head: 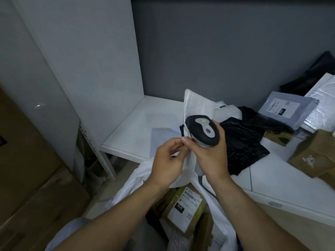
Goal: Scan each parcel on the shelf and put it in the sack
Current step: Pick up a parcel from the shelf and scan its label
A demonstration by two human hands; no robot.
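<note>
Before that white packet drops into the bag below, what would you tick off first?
1. Scanner secure: right hand grips the scanner. Ok.
2. Parcel secure: left hand pinches the white parcel at its lower edge. Ok.
3. Barcode read: no label shows on the white parcel from here. Cannot tell.
4. Sack ready: the sack gapes open under the hands, with an olive parcel inside. Ok.
5. Shelf finished: a black parcel and a grey parcel lie on the shelf. Not ok.
</note>
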